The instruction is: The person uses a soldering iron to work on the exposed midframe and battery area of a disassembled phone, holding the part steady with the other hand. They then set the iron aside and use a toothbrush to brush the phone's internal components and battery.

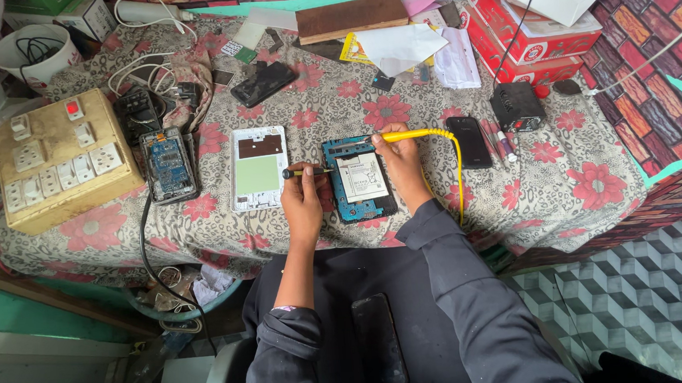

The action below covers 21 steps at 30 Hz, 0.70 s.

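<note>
While floral cloth (564,176) covers table, left hand (303,202) grips screwdriver (306,172), right hand (399,157) grips yellow tool (409,135).

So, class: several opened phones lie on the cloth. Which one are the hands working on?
The blue-framed phone with the white battery, right of the white back cover; the left hand and right hand hold tools over it.
</note>
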### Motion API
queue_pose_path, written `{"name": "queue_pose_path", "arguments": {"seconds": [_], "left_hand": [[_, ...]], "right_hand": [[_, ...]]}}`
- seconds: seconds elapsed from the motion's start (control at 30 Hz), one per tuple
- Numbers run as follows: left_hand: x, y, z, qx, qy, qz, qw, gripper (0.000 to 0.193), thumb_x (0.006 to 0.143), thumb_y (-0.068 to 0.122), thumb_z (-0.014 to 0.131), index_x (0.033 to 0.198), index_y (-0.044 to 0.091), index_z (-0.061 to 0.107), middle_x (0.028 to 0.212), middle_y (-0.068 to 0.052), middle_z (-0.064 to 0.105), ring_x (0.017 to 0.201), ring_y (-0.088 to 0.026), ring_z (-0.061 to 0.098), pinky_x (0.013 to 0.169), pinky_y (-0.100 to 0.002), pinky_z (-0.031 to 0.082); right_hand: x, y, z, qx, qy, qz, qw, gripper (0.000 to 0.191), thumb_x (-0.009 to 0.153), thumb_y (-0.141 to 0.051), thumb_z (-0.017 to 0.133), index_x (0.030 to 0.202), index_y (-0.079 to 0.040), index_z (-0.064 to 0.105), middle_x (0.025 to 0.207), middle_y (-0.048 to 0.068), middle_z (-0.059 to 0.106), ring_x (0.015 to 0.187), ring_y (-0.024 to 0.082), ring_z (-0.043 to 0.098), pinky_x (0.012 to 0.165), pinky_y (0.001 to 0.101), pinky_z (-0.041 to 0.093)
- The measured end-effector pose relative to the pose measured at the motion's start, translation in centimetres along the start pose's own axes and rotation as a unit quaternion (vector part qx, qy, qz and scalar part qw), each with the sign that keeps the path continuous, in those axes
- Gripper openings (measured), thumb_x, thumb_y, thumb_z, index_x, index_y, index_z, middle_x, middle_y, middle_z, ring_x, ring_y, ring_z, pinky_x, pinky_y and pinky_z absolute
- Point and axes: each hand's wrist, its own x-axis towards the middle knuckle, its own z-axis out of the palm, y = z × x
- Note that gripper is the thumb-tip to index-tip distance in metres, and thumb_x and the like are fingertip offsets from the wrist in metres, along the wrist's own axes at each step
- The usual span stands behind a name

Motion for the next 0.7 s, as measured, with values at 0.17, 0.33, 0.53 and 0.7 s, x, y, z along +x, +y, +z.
{"name": "queue_pose_path", "arguments": {"seconds": [0.17, 0.33, 0.53, 0.7], "left_hand": [[0.0, 0.2, 0.1, 0.0, 0.0, 0.024, 1.0, 0.022, 0.11, 0.023, 0.053, 0.114, 0.002, 0.06, 0.092, -0.007, 0.071, 0.086, -0.01, 0.07, 0.072, -0.027, 0.058], [-0.1, 0.6, 0.2, -0.015, 0.0, -0.011, 1.0, 0.022, 0.108, 0.023, 0.053, 0.113, 0.003, 0.059, 0.085, -0.007, 0.069, 0.066, -0.009, 0.064, 0.059, -0.026, 0.055], [-0.2, 1.2, 0.2, -0.007, 0.002, -0.002, 1.0, 0.022, 0.109, 0.023, 0.053, 0.114, 0.003, 0.059, 0.084, -0.007, 0.07, 0.064, -0.008, 0.064, 0.056, -0.025, 0.055], [-0.3, 1.5, 0.2, -0.015, 0.001, -0.022, 1.0, 0.022, 0.108, 0.024, 0.052, 0.113, 0.003, 0.059, 0.083, -0.007, 0.069, 0.06, -0.008, 0.063, 0.051, -0.026, 0.054]], "right_hand": [[0.0, -0.1, -0.2, 0.045, 0.068, -0.003, 0.997, 0.016, 0.101, -0.014, 0.068, 0.107, -0.011, 0.053, 0.097, 0.0, 0.063, 0.09, 0.007, 0.061, 0.079, 0.0258, 0.053], [0.1, 0.2, -0.1, 0.036, 0.06, -0.024, 0.997, 0.016, 0.101, -0.012, 0.069, 0.106, -0.01, 0.053, 0.097, 0.0, 0.062, 0.089, 0.008, 0.06, 0.079, 0.0255, 0.051], [0.0, 0.1, 0.0, 0.022, 0.047, -0.02, 0.998, 0.019, 0.1, -0.011, 0.071, 0.106, -0.009, 0.054, 0.093, 0.0, 0.06, 0.083, 0.008, 0.056, 0.076, 0.0248, 0.047], [-0.1, -0.2, 0.2, -0.002, 0.06, -0.012, 0.998, 0.019, 0.099, -0.013, 0.071, 0.106, -0.01, 0.053, 0.092, -0.001, 0.059, 0.081, 0.008, 0.056, 0.074, 0.0238, 0.046]]}}
